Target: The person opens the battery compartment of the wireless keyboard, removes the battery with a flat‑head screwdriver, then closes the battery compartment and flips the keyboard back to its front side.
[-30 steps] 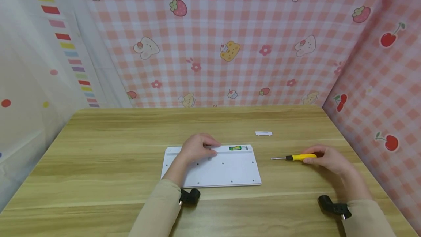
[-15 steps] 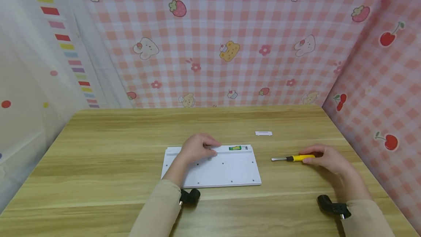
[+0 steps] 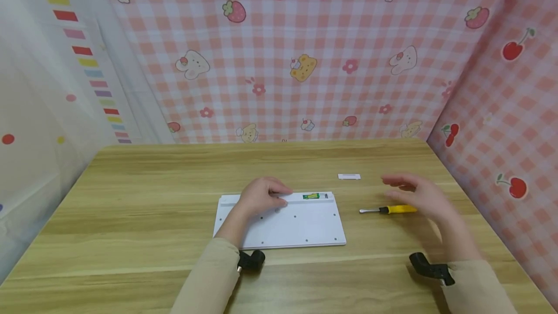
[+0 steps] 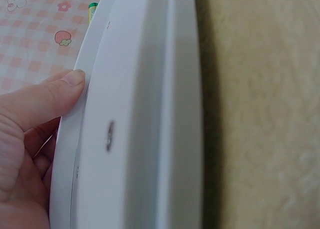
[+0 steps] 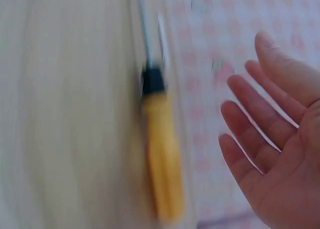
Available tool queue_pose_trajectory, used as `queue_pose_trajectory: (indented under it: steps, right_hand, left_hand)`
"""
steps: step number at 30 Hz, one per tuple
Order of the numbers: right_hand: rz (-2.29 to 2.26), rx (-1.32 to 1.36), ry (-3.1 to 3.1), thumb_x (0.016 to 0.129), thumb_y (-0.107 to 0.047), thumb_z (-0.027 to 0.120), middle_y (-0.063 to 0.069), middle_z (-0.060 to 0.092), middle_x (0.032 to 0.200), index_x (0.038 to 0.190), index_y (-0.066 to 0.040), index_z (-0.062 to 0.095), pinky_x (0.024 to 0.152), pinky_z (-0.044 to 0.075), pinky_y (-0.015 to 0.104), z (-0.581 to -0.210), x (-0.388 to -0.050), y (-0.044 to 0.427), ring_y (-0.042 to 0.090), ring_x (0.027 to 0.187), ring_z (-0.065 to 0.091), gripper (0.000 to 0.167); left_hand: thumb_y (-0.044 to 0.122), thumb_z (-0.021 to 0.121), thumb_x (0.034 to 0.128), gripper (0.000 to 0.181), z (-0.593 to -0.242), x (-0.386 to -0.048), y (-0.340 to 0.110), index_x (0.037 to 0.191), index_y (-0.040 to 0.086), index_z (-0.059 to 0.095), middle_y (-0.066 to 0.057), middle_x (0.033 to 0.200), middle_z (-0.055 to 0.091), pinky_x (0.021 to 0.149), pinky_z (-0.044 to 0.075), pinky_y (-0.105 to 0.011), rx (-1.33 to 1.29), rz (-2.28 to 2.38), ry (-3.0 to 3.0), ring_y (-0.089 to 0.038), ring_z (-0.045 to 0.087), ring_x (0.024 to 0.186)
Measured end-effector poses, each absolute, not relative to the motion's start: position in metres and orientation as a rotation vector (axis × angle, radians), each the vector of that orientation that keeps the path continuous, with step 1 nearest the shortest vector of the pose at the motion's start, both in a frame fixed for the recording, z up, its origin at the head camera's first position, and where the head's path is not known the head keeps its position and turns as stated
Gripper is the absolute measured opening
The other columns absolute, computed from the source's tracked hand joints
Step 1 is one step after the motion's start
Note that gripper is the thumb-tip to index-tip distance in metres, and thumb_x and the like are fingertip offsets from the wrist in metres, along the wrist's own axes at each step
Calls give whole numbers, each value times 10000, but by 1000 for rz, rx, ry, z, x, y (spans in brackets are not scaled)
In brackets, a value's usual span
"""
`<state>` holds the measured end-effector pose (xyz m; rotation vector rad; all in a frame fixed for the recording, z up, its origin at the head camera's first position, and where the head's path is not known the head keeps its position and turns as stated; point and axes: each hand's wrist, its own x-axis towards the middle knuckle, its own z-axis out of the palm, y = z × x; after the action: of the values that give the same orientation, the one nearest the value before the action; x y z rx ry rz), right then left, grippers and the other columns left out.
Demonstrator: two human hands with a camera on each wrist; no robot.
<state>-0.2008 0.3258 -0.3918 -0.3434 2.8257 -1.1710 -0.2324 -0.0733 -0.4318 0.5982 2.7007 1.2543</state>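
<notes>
A white keyboard [image 3: 301, 229] lies face down on the table, its underside dotted with small dark screws or holes. My left hand [image 3: 259, 195] grips the raised ridge along its far edge, thumb on the near side; in the left wrist view the thumb [image 4: 75, 79] presses on the white casing. A green and yellow battery [image 3: 311, 196] shows in an uncovered slot of that ridge, right of the hand. The yellow-handled screwdriver [image 3: 401, 209] lies on the table, its tip toward the keyboard. Just above it is my right hand [image 3: 425, 197], holding nothing, fingers spread in the right wrist view.
A small white battery cover [image 3: 349, 177] lies on the wooden table [image 3: 152, 217], behind the keyboard's right end. Checked pink cloth [image 3: 279, 96] hangs behind the table and along its right side. White cloth hangs at the left.
My right hand has let go of the screwdriver and lifted away, toward the back and slightly left. The screwdriver now lies on the table. My left hand and the keyboard stay put.
</notes>
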Motion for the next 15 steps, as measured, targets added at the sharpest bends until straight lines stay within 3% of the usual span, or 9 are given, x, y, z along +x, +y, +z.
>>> queue_pose_trajectory:
  steps: [6, 8, 11, 15]
  right_hand:
    - [-1265, -648, 2777, 918, -127, 719, 93, 687, 1207, 1311, -43, 634, 950, 476, 358, -395, -215, 274, 266, 1118, 587, 411]
    - [-1285, -720, 2740, 898, -88, 734, 112, 685, 1205, 1312, -32, 632, 947, 482, 426, -398, -220, 258, 269, 1107, 600, 430]
    - [-1301, -768, 2680, 874, -84, 760, 150, 666, 1221, 1306, -19, 634, 924, 499, 467, -404, -225, 236, 288, 1088, 602, 455]
    - [-1280, -787, 2621, 868, -108, 772, 156, 643, 1224, 1289, -22, 651, 890, 519, 427, -410, -230, 215, 285, 1042, 590, 447]
  left_hand:
    - [110, 835, 795, 261, -434, -233, -74, 1044, 176, 795, 29, 1078, 712, 947, 488, -373, 609, 1262, 2697, -174, 636, 1044]
    - [115, 835, 795, 261, -435, -234, -74, 1045, 179, 795, 34, 1072, 712, 933, 494, -366, 625, 1255, 2704, -164, 638, 1029]
    - [120, 838, 793, 263, -437, -235, -75, 1044, 185, 796, 41, 1063, 713, 922, 498, -359, 633, 1255, 2704, -153, 639, 1014]
    - [117, 836, 793, 260, -436, -234, -75, 1040, 185, 796, 37, 1064, 714, 919, 498, -360, 634, 1263, 2698, -154, 641, 1011]
